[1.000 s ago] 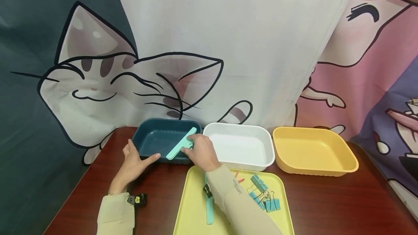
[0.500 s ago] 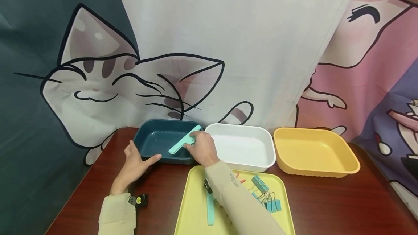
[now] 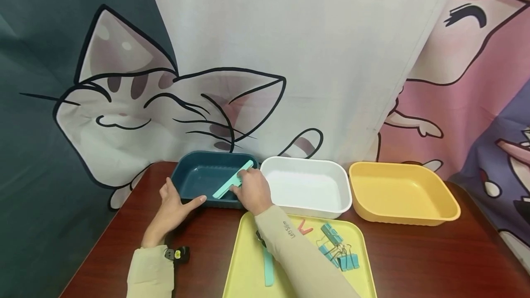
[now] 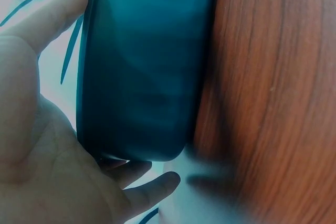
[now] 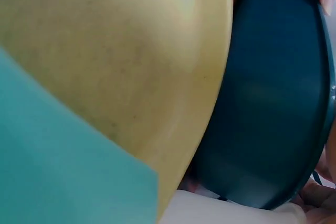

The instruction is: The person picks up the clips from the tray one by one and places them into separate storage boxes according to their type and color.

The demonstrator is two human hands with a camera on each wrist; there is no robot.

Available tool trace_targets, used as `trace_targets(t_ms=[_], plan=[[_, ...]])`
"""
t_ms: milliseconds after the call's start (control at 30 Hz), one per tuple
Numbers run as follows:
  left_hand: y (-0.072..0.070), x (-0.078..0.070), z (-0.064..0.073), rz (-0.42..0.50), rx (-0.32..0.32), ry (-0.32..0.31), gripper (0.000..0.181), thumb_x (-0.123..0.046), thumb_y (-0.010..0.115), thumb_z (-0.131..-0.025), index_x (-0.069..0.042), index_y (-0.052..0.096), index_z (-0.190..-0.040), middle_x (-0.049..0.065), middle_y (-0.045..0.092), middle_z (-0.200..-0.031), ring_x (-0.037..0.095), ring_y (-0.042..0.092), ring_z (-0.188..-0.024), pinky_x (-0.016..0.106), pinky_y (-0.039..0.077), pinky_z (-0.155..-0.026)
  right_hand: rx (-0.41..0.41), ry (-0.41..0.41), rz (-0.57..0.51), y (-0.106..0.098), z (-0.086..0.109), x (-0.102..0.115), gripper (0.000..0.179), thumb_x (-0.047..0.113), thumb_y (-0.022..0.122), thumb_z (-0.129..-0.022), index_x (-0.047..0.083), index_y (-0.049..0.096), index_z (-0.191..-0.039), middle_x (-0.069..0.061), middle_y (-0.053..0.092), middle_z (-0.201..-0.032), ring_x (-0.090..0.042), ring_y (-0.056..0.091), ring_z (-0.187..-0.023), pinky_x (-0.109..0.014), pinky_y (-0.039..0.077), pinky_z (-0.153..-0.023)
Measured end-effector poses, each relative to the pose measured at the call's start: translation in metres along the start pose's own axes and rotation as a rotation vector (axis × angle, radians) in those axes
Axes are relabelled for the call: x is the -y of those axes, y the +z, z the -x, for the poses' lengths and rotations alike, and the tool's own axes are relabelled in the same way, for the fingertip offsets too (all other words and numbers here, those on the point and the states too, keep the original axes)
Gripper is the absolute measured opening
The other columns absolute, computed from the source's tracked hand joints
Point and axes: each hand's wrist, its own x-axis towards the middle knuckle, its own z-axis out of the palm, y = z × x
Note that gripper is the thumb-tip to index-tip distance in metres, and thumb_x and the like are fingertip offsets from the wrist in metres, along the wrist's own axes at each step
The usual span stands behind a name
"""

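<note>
My right hand (image 3: 254, 190) pinches a long turquoise bag clip (image 3: 227, 186) between thumb and fingers. It holds the clip aslant over the right part of a dark blue bin (image 3: 190, 183). At the bin's left front corner is my left hand (image 3: 167, 208), thumb along the front rim and fingers spread at the left end. The left wrist view shows the thumb (image 4: 65, 11) at the rim, with straight fingers past the bin's end. A second turquoise clip (image 3: 268, 268) lies on the yellow tray (image 3: 244, 261), partly under my right forearm; the right wrist view shows a turquoise surface close up.
A white bin (image 3: 306, 185) and a yellow bin (image 3: 399, 192) stand in a row right of the blue one. On the tray lie several teal binder clips (image 3: 349, 261) and a small pink V-shaped piece (image 3: 305, 228). A printed cloth (image 3: 331, 59) hangs behind the wooden table (image 3: 418, 256).
The right hand has shifted slightly with the bag clip still pinched over the blue bin. Its forearm has swung a little left, baring more of the pink piece. The left hand stays at the bin.
</note>
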Motion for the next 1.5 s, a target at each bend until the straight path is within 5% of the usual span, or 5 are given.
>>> trace_targets(t_ms=[800, 1500], plan=[[0.001, 0.001, 0.000, 0.001, -0.010, 0.015, 0.130, -0.055, 0.069, -0.089, 0.001, -0.031, -0.150, 0.033, -0.016, -0.157, 0.055, 0.015, -0.140, 0.071, 0.023, -0.109, 0.174, -0.066, 0.150, 0.001, -0.011, 0.005, 0.028, 0.032, 0.084, -0.083, 0.008, 0.076, -0.095, -0.006, 0.071, -0.087, -0.021, 0.068, -0.086, -0.033, 0.058, -0.075], [0.001, -0.002, -0.002, 0.002, -0.004, -0.002, 0.131, -0.054, 0.070, -0.089, 0.001, -0.033, -0.149, 0.032, -0.018, -0.157, 0.054, 0.014, -0.140, 0.070, 0.024, -0.110, 0.352, -0.021, 0.194, 0.001, -0.022, 0.008, 0.014, 0.022, 0.074, -0.091, 0.008, 0.076, -0.092, -0.007, 0.073, -0.090, -0.021, 0.069, -0.087, -0.037, 0.058, -0.078]])
